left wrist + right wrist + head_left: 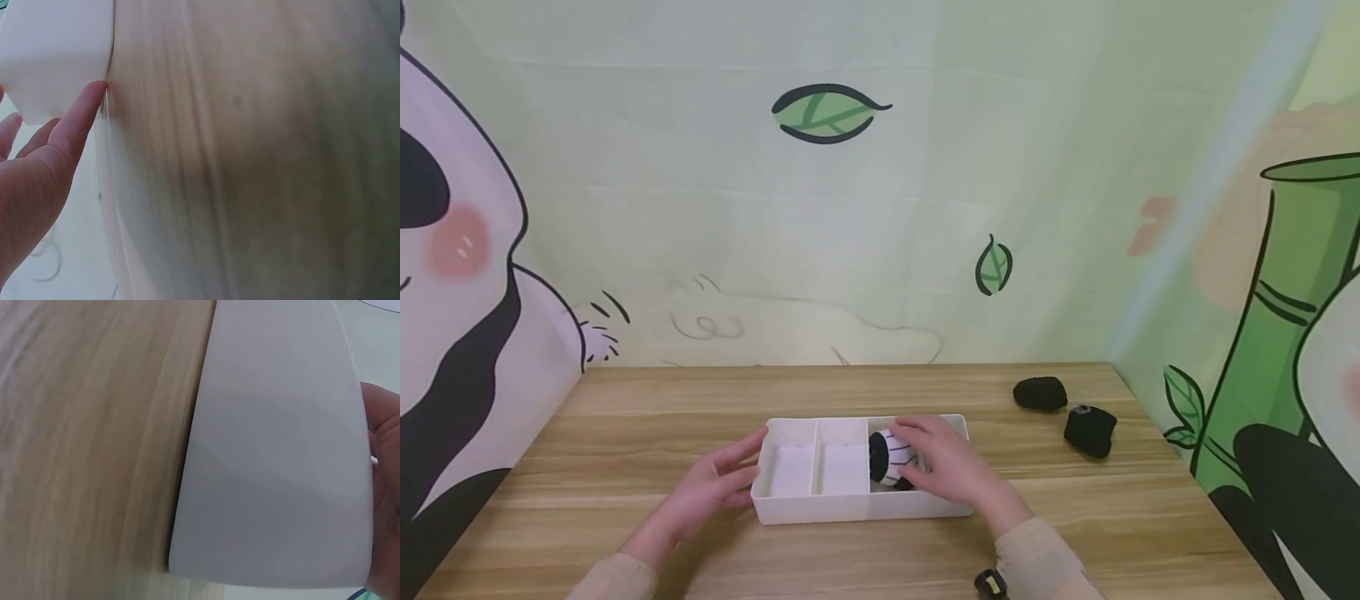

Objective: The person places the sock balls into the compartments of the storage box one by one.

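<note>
A white box (810, 508) with three compartments sits on the wooden table. In its right compartment is a black-and-white striped rolled-up sock (892, 458). My right hand (947, 462) reaches over that compartment and holds the sock between fingers and thumb. In the right wrist view, the box's outer wall (275, 456) hides most of the hand and all of the sock. My left hand (715, 482) touches the left end of the box with extended fingers; the left wrist view shows a fingertip at the box's lower edge. The left and middle compartments hold nothing visible.
Two black rolled-up bundles (1040, 393), apparently socks, lie at the table's back right, one nearer than the other. A small black device (990, 583) shows beside the right sleeve. Behind the table (677, 400) hangs a printed panda-and-bamboo cloth (880, 208).
</note>
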`<state>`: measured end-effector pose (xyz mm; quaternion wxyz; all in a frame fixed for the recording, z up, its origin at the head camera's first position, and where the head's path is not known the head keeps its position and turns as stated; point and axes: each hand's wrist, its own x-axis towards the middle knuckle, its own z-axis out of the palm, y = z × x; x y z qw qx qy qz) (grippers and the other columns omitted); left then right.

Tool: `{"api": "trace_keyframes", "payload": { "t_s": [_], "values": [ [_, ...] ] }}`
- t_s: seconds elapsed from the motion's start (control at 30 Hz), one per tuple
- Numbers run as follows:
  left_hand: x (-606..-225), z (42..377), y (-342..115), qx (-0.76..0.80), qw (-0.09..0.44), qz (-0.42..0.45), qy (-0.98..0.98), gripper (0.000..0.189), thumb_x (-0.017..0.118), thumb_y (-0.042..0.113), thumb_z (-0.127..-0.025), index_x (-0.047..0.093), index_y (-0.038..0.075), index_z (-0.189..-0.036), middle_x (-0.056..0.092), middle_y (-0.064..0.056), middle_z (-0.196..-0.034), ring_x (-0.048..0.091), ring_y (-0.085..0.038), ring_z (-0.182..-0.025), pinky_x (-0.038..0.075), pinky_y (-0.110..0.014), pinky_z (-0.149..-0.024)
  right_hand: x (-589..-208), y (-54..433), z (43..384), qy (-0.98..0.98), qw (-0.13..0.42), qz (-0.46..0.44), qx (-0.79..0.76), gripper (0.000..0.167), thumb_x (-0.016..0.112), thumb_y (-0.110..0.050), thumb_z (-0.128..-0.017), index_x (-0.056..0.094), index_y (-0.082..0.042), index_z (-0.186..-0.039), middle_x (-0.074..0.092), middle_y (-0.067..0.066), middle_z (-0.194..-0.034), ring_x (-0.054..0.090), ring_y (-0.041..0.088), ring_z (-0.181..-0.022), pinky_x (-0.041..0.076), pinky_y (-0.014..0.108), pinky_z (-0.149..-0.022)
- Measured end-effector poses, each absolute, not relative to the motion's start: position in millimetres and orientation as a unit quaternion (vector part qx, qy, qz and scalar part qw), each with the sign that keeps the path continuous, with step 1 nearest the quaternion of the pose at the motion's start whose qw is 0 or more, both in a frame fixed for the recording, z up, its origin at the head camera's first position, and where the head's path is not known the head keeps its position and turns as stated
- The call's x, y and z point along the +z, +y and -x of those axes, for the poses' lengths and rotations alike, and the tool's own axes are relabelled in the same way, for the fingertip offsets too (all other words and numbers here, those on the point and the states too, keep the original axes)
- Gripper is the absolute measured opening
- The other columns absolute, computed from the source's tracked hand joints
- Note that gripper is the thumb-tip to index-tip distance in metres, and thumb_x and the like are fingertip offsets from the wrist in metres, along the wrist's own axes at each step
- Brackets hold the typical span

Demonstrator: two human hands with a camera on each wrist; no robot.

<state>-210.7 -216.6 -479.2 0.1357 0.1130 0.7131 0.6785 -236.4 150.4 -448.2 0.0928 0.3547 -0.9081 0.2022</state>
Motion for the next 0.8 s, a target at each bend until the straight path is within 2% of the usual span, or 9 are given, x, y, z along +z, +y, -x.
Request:
{"api": "trace_keyframes", "payload": {
  "t_s": [0.27, 0.57, 0.8],
  "values": [
    [-480, 211, -217, 0.679, 0.134, -0.110, 0.714, 0.063, 0.056, 0.003, -0.098, 0.027, 0.001, -0.154, 0.020, -0.027, -0.158, 0.040, -0.044, -0.131, 0.054, -0.041, -0.094, -446, 156, 235, -0.901, 0.103, -0.361, 0.220, 0.053, 0.076, -0.019, -0.088, 0.059, -0.006, -0.136, 0.055, 0.013, -0.137, 0.049, 0.032, -0.126, 0.043, 0.047, -0.107],
    [-480, 211, -217, 0.683, 0.137, -0.112, 0.708, 0.063, 0.055, 0.001, -0.098, 0.026, 0.000, -0.154, 0.019, -0.027, -0.158, 0.040, -0.043, -0.131, 0.054, -0.041, -0.094, -447, 169, 233, -0.887, 0.138, -0.369, 0.241, 0.053, 0.079, -0.016, -0.083, 0.061, -0.007, -0.133, 0.061, 0.012, -0.129, 0.054, 0.032, -0.119, 0.048, 0.048, -0.101],
    [-480, 211, -217, 0.684, 0.142, -0.115, 0.706, 0.064, 0.055, 0.002, -0.098, 0.024, -0.001, -0.154, 0.018, -0.029, -0.158, 0.041, -0.041, -0.130, 0.054, -0.041, -0.093, -448, 187, 230, -0.891, 0.136, -0.348, 0.257, 0.054, 0.078, -0.014, -0.084, 0.060, -0.005, -0.133, 0.062, 0.013, -0.127, 0.056, 0.032, -0.117, 0.049, 0.050, -0.099]
  ]
}}
